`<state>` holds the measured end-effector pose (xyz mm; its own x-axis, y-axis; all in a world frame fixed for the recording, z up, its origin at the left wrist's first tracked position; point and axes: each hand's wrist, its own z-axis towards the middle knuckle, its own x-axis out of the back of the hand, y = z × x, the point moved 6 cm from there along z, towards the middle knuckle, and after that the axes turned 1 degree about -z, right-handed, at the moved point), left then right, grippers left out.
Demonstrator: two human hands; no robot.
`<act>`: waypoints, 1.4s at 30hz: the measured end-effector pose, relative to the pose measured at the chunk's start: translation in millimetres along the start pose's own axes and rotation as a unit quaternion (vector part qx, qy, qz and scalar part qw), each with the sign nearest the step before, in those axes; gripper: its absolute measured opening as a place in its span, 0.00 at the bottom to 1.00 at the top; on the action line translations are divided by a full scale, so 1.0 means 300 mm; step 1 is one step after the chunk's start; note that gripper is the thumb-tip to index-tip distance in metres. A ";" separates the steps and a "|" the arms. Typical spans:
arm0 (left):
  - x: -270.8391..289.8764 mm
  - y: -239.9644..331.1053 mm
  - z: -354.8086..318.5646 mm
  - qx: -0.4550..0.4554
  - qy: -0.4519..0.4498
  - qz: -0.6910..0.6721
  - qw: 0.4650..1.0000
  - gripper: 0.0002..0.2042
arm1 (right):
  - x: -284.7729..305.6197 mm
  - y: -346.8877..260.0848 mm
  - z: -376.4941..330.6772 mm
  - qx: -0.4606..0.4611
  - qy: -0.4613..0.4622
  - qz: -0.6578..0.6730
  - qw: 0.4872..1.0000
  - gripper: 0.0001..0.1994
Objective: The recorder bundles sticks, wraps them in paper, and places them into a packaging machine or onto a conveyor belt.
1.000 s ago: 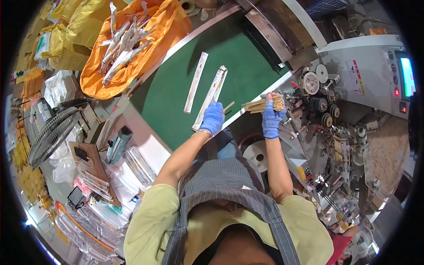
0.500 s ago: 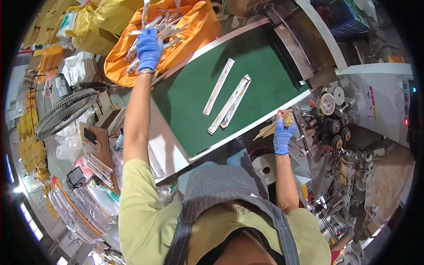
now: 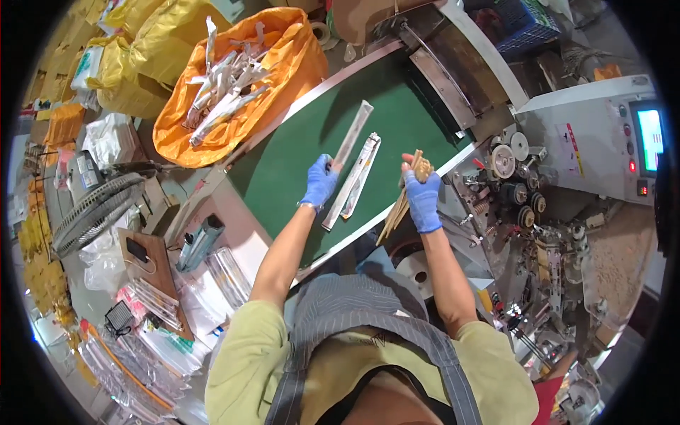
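Note:
My left hand (image 3: 321, 181), in a blue glove, is closed round the lower end of a long, narrow white packet (image 3: 352, 134) over the green belt. Right beside it on the belt (image 3: 283, 159) lies a second white packet (image 3: 360, 177), wider, with printing and a darker edge. In my right hand (image 3: 424, 201), gloved in blue with bare fingertips, is a bundle of thin wooden sticks (image 3: 395, 214) that look like chopsticks. The bundle slants across the belt's near white edge, its upper ends showing above the fingers.
An orange sack (image 3: 300, 62) full of crumpled white wrappers stands beyond the belt's left side. A fan (image 3: 99, 212) is at the left. Machine rollers (image 3: 503, 161) and a grey control box (image 3: 567, 142) with a lit screen are at the right. A blue crate (image 3: 525, 30) sits far right.
My left hand has come back from the orange sack to the belt and taken hold of the narrow packet. The right hand, still holding the sticks, has moved slightly left. The view has shifted.

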<state>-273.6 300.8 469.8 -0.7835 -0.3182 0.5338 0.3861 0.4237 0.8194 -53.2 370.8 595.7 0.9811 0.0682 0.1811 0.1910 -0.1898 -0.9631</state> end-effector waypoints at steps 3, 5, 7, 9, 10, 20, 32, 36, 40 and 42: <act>0.070 0.111 -0.129 0.044 -0.131 -0.255 0.957 0.07 | -0.069 -0.092 0.028 -0.031 -0.062 0.060 0.996 0.05; 0.133 0.244 -0.222 0.089 -0.214 -0.321 0.918 0.08 | -0.081 -0.146 0.072 -0.012 -0.092 0.062 0.994 0.04; 0.204 0.383 -0.279 0.097 -0.246 -0.345 0.900 0.08 | -0.107 -0.248 0.094 0.031 -0.150 0.074 0.985 0.04; 0.246 0.458 -0.363 0.117 -0.293 -0.372 0.873 0.08 | -0.116 -0.333 0.092 0.037 -0.156 0.098 0.982 0.07; 0.262 0.479 -0.375 0.121 -0.307 -0.373 0.867 0.08 | -0.122 -0.346 0.106 0.026 -0.145 0.109 0.983 0.08; 0.428 0.558 -0.524 0.104 -0.356 -0.439 0.818 0.18 | -0.125 -0.405 0.068 0.005 -0.155 0.130 0.979 0.10; 0.519 0.506 -0.619 0.067 -0.261 -0.267 0.925 0.11 | -0.262 -0.644 -0.324 0.473 -0.289 -0.519 0.650 0.11; 0.522 0.584 -0.623 0.056 -0.275 -0.331 0.901 0.11 | -0.231 -0.687 -0.450 0.415 -0.332 -0.258 0.807 0.10; 0.547 0.583 -0.618 -0.053 -0.212 -0.270 0.938 0.10 | -0.104 -0.723 -0.305 0.328 -0.070 -0.072 0.939 0.05; 0.540 0.586 -0.615 -0.110 -0.165 -0.217 0.956 0.09 | -0.081 -0.709 -0.271 0.271 -0.051 -0.065 0.959 0.06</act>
<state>-242.8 167.2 738.8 -0.9899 -0.1243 0.0682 0.0543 0.1123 0.9922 -115.1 330.0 812.4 0.9365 0.1582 0.3130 0.2402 0.3610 -0.9011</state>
